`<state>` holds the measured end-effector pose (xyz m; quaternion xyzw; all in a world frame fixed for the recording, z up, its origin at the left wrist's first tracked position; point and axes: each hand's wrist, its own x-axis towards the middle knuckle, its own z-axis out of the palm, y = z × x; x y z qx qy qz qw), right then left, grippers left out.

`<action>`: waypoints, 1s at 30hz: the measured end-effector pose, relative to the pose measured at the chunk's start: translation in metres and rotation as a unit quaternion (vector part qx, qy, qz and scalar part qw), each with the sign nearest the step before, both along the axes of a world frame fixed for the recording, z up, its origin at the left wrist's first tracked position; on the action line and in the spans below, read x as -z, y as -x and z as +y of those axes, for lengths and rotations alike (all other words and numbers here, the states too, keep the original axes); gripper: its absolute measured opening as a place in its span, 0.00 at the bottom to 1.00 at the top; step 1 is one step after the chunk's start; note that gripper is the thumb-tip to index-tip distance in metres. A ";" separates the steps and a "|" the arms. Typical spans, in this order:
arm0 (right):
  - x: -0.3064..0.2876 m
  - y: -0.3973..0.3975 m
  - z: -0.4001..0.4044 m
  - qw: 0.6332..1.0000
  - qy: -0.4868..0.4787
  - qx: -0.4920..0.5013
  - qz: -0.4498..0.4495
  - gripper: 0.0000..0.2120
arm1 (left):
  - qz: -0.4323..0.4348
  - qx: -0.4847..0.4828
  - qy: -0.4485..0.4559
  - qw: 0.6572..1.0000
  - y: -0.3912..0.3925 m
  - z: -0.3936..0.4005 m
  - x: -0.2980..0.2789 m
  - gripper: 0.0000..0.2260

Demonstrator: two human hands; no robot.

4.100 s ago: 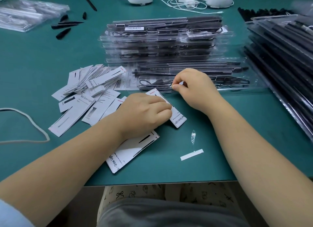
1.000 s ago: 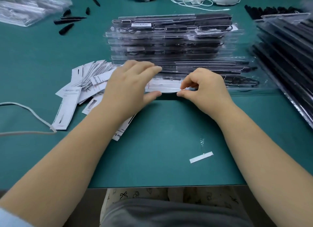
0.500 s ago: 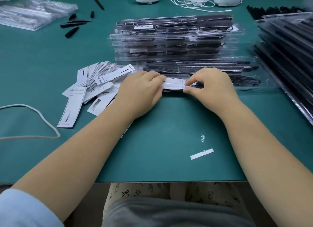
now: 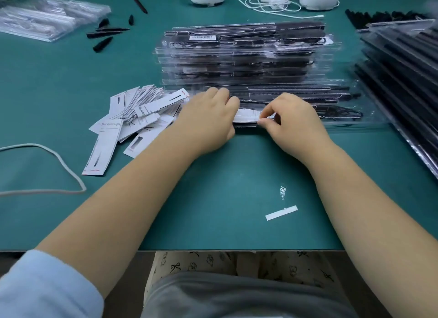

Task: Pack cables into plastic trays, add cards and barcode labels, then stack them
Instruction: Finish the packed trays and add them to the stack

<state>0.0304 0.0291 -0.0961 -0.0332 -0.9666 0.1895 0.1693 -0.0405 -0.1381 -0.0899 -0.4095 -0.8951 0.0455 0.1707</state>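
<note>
Both hands closed in on card (image 4: 246,115) vs earlier | L hand (image 4: 208,118) holds its left end, R hand (image 4: 294,118) pinches right end | card's long axis runs left-right atop front tray (image 4: 369,125)

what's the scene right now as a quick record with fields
surface: green mat
left hand: resting on the card
right hand: pinching the card's right end
card: lying on the near tray
stack: filled trays, behind the near tray
loose cards: left of the hands
strip: white, on the mat near the front edge
</note>
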 end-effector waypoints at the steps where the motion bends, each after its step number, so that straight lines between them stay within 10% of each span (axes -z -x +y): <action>1: 0.001 0.000 -0.002 1.000 -0.012 0.003 0.007 0.05 | -0.023 0.008 -0.006 1.000 0.000 0.007 0.001 0.16; 15: -0.002 -0.006 0.002 0.993 0.119 0.017 0.009 0.07 | -0.014 0.124 -0.101 0.987 -0.004 -0.007 0.012 0.14; 30: 0.006 0.000 -0.013 0.995 -0.084 0.020 0.057 0.09 | -0.042 0.155 -0.213 0.964 -0.007 -0.012 0.006 0.07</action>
